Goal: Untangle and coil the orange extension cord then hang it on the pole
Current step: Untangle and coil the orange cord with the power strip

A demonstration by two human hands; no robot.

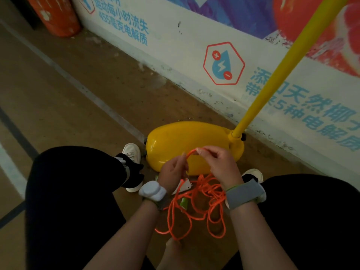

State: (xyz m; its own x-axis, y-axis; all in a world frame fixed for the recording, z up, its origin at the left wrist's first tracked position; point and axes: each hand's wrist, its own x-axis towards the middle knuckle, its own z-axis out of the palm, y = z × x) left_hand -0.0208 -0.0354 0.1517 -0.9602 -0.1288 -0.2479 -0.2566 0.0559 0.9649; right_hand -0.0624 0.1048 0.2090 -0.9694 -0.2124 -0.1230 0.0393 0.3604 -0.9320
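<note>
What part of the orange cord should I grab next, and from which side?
Probably the single strand hanging just below the left hand, taken from above: it hangs free, while the loops of the orange cord on the floor cross one another.

Brown floor (grey-lined) carries the yellow pole base and the tangled orange cord
</note>
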